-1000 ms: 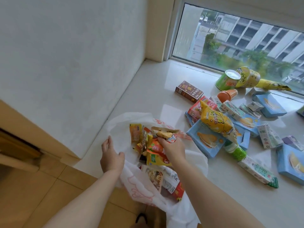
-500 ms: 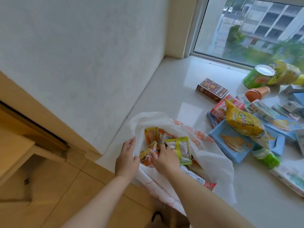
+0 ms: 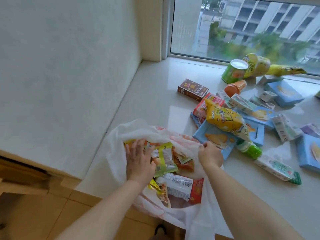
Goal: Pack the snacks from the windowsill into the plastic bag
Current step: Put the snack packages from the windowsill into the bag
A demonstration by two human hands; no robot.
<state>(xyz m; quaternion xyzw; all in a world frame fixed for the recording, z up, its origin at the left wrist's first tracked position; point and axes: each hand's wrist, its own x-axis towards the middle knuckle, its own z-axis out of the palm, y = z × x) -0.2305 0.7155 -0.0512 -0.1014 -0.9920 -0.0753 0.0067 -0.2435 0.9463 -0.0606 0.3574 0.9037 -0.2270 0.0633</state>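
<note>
Fingers swapped roles: left hand (image 3: 138,157) now flat on packets (image 3: 164,157) inside, right hand (image 3: 210,154) pinched plastic bag (image 3: 114,153) rim; many snacks (image 3: 225,118) remained beyond right fingers.

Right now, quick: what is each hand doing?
Left hand: open, fingers flat, pressing on the snack packets inside the plastic bag.
Right hand: closed, pinching the bag's right edge.

Home (bay windowsill (image 3: 155,94), tiled floor (image 3: 52,213))
</note>
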